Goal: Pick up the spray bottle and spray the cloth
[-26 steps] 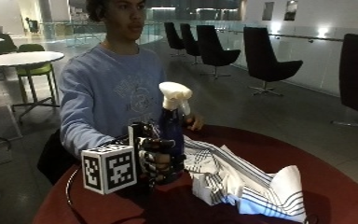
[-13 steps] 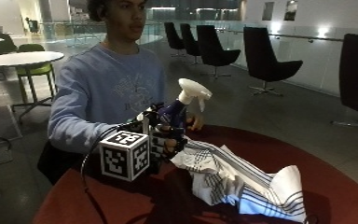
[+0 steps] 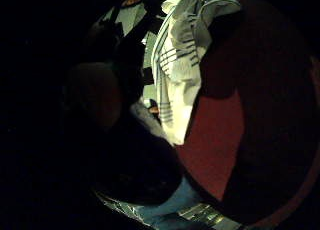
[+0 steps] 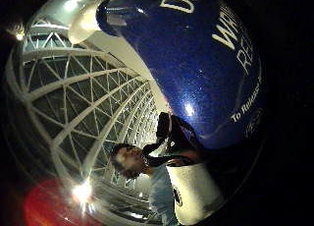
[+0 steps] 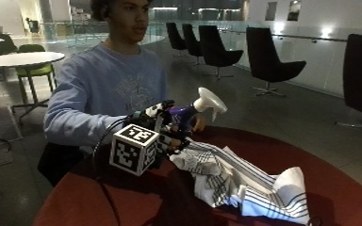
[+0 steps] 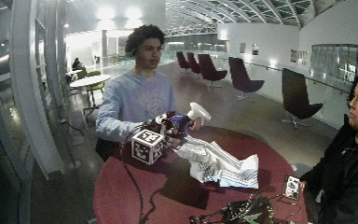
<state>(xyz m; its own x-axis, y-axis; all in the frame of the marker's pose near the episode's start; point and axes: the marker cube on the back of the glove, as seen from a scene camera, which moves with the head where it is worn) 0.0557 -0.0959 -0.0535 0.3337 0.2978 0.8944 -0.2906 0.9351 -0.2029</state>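
Person sits at far left side of a round red table [image 5: 332, 179], w/ the gloved right hand [image 5: 165, 129] raised above the table's left part. That hand's fingers are curled round a blue spray bottle [image 5: 184, 115], gripping its body. Bottle is off the table, tilted so its white spray head [image 5: 210, 100] points up and to the right, toward the cloth side. In the thumb side palm view the blue bottle [image 4: 196, 64] w/ white lettering fills much of the frame, right against the palm. The bare left hand [image 5: 199, 123] shows just behind the bottle on its far side; can't tell if it touches the bottle.

Right of the hands, a white cloth [image 5: 243, 183] w/ dark stripes lies crumpled on the table, stretching from just below the gloved hand out toward the near right. Bottle nozzle sits above the cloth's left end, apart from it. Little finger side palm view shows the same striped cloth [image 3: 175, 65] on the red table [image 3: 220, 140].

Wide outside view: a phone [image 6: 291, 187] lies near the table's right edge, well apart from the cloth.
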